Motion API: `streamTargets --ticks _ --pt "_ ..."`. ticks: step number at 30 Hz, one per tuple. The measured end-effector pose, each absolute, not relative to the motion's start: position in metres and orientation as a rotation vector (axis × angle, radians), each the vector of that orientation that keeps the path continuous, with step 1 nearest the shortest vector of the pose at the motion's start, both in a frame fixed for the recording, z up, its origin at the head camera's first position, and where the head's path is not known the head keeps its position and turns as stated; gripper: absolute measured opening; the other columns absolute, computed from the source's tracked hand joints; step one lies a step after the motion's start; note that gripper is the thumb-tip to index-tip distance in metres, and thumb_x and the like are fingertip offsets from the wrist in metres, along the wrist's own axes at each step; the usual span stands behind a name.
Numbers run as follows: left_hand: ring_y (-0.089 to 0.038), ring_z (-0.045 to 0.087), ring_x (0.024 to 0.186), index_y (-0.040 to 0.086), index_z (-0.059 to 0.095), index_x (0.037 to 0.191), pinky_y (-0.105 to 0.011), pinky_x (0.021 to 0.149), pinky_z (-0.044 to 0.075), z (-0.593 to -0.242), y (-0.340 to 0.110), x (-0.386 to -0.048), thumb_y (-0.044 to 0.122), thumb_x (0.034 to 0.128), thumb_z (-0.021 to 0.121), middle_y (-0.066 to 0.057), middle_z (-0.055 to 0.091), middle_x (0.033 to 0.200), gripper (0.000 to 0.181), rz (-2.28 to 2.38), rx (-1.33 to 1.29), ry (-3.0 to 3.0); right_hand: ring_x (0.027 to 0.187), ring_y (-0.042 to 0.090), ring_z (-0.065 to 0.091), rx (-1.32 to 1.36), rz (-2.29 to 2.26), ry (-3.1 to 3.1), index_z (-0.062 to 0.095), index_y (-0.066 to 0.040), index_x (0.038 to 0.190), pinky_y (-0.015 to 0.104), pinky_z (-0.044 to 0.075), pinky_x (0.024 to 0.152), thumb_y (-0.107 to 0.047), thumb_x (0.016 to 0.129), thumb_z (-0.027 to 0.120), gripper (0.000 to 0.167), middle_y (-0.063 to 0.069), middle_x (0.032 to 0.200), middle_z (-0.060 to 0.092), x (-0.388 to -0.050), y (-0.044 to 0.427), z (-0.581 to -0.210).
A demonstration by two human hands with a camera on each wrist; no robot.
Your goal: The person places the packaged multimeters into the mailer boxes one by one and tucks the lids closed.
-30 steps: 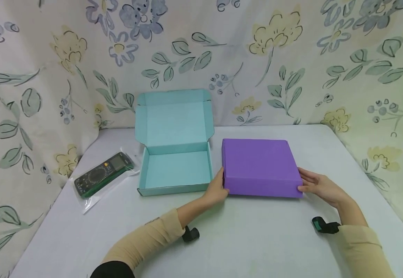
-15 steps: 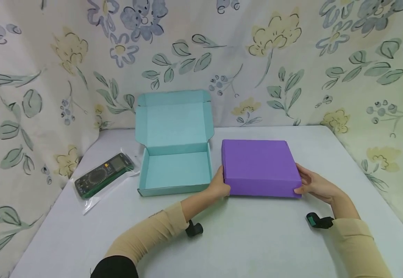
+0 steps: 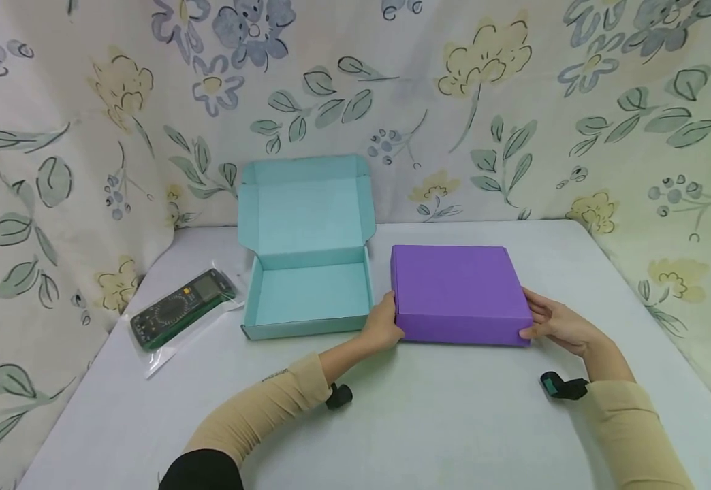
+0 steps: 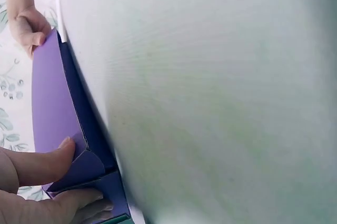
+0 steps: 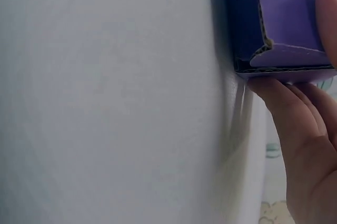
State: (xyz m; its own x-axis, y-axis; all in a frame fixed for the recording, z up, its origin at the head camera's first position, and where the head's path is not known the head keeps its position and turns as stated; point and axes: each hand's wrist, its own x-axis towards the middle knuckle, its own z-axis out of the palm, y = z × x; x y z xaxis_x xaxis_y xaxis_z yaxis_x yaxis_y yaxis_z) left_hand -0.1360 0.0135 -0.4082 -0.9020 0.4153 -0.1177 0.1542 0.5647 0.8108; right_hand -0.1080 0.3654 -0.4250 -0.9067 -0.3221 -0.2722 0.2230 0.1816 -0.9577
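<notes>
Head: purple box point(image 3: 453, 286) is set right of centre on the white worktop point(image 3: 453, 422), nearer its far edge, closed on top. Gripped at both front corners: left by the left hand point(image 3: 382, 327), right by the right hand point(image 3: 558, 327). Open teal box point(image 3: 306, 327), shallow, is placed just beside it. Multimeter point(image 3: 178, 309) in crinkled clear plastic bag point(image 3: 158, 363) is laid near the worktop's left edge.

Left wrist: front face is pressed by the thumb, side by the fingers. Panels look flat, matt, stiff; a flap seam is seen at this corner. Dark lower face is visible; whether the front edge is lifted can't be told.

Right wrist: same pinch. Corner is slightly frayed, corrugated core exposed. Cardboard, so probably light for its size, rigid, not slippery; contents unseen. Best held low at the corners; mid-panels could be dented, seams sprung.
</notes>
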Motion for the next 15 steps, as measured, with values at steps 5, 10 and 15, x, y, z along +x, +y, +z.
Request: streamTargets --ticks 5,10,15 --pt "-0.041 0.05 0.124 -0.016 0.036 0.135 -0.046 0.104 0.043 -0.411 0.013 -0.137 -0.017 0.0756 0.07 -0.032 0.052 0.129 0.069 1.286 0.511 2.574 0.139 0.044 0.002 -0.031 -1.771 2.062 -0.007 0.006 0.151 0.012 0.041 0.096 0.012 0.079 0.069 0.105 0.03 0.155 -0.005 -0.11 0.367 -0.429" --pt "-0.038 0.06 0.11 -0.016 0.044 0.125 -0.042 0.091 0.052 -0.416 0.013 -0.137 -0.02 0.074 0.068 -0.031 0.06 0.114 0.057 1.278 0.586 2.659 0.139 0.045 0.008 0.056 -1.745 2.12 -0.002 0.007 0.151 0.018 0.039 0.1 0.011 0.077 0.072 0.105 0.029 0.155 0.002 -0.111 0.363 -0.428" --pt "-0.022 0.056 0.075 -0.012 0.05 0.105 -0.028 0.06 0.049 -0.42 0.014 -0.14 -0.025 0.0687 0.06 -0.024 0.064 0.088 0.04 1.267 0.7 2.757 0.137 0.042 0.015 0.095 -1.707 2.18 0.002 0.008 0.151 0.019 0.042 0.098 0.012 0.077 0.072 0.101 0.029 0.153 0.009 -0.113 0.359 -0.425"
